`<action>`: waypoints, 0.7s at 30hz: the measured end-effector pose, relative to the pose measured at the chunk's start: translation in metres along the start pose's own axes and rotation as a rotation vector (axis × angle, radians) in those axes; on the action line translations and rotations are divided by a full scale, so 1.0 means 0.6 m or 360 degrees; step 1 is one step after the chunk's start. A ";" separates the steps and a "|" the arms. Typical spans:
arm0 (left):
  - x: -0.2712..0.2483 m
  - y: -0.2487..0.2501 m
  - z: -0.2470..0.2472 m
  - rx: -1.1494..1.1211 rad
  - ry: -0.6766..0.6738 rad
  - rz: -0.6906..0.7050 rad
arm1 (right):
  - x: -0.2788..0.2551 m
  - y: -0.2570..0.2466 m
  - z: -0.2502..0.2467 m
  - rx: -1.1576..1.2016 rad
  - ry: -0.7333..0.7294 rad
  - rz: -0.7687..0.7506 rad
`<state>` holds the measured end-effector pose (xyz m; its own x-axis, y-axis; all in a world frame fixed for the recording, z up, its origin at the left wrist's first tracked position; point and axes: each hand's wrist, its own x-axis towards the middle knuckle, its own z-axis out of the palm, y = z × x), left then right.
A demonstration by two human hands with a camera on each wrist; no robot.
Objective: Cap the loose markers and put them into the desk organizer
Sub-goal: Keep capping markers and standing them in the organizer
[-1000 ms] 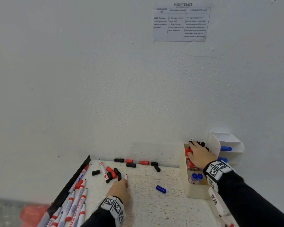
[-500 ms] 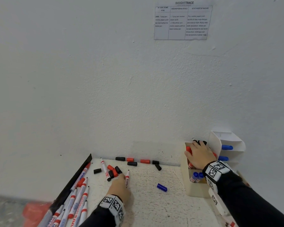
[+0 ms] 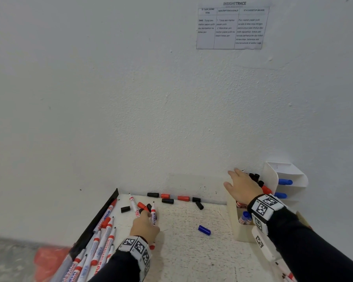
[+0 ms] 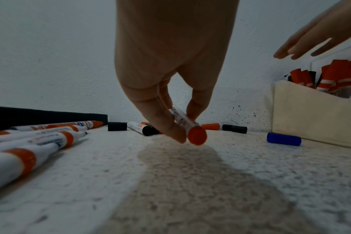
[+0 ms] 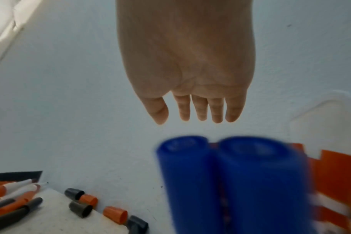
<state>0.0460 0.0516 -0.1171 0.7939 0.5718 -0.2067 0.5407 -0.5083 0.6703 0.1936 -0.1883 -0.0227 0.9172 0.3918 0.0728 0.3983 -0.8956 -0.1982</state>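
My left hand (image 3: 148, 215) pinches an uncapped red whiteboard marker (image 3: 153, 217) low over the table, with the tip pointing to the wall. The left wrist view shows thumb and fingers of that hand (image 4: 182, 126) around the barrel, whose red end (image 4: 196, 135) faces the camera. My right hand (image 3: 235, 180) hovers open and empty, fingers straight, above the cream desk organizer (image 3: 239, 233). Capped red and black markers (image 3: 263, 187) stand in its back section, blue-capped ones (image 5: 230, 174) in the front. Loose red and black caps (image 3: 165, 196) lie along the wall.
A blue cap (image 3: 204, 230) lies alone left of the organizer. Several uncapped markers (image 3: 102, 237) lie by the black strip (image 3: 102, 216) along the table's left edge. A white tiered rack (image 3: 287, 174) with blue markers stands against the wall at right.
My right hand has lifted off the markers in the organizer and opened its fingers. My left hand has drawn the red marker a little toward the caps.
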 end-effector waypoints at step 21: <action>0.025 -0.073 -0.092 0.0065 0.0134 -0.0041 | 0.015 -0.300 0.213 0.0219 -0.0729 -0.0722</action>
<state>0.0185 0.1179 -0.1105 0.7545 0.6360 -0.1618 0.5728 -0.5179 0.6354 0.1284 0.0035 -0.1111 0.5483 0.8015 -0.2387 0.7110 -0.5971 -0.3714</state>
